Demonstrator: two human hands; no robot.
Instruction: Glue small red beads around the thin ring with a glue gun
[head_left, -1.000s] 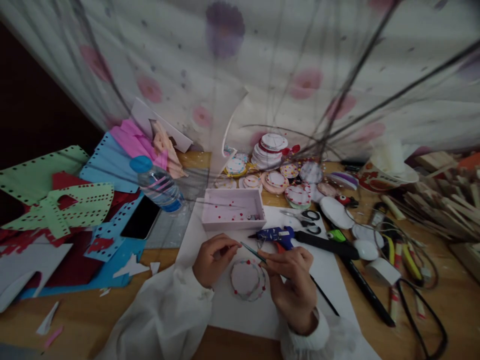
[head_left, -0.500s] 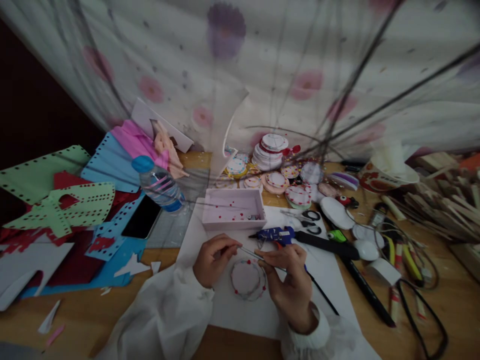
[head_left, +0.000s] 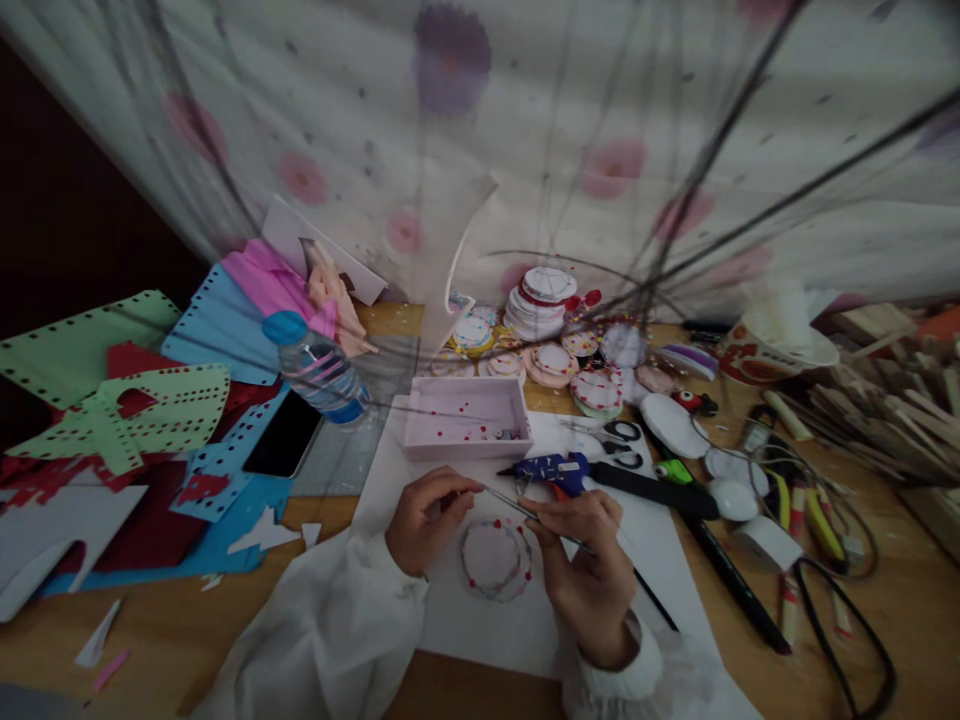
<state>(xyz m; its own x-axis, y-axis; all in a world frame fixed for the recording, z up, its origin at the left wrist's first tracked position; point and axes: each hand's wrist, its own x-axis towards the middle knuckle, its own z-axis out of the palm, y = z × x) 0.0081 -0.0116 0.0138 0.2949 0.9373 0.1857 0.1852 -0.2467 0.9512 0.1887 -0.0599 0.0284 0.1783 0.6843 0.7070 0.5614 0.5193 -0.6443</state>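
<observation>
White paper sheet [head_left: 660,545]: your work mat on table.
Paper disc [head_left: 496,558]: lies on sheet between your hands; likely light, flimsy, bead rim fragile, so grip by bare edge.
Left hand [head_left: 425,520]: fingers pinched together at tool tip.
Right hand [head_left: 589,565]: clamped on thin tool [head_left: 504,498]; probably stiff, slippery.

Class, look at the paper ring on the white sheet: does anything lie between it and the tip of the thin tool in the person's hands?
Nothing visible does. The thin tool, held by both the left hand and right hand, crosses just above the paper ring.
</observation>
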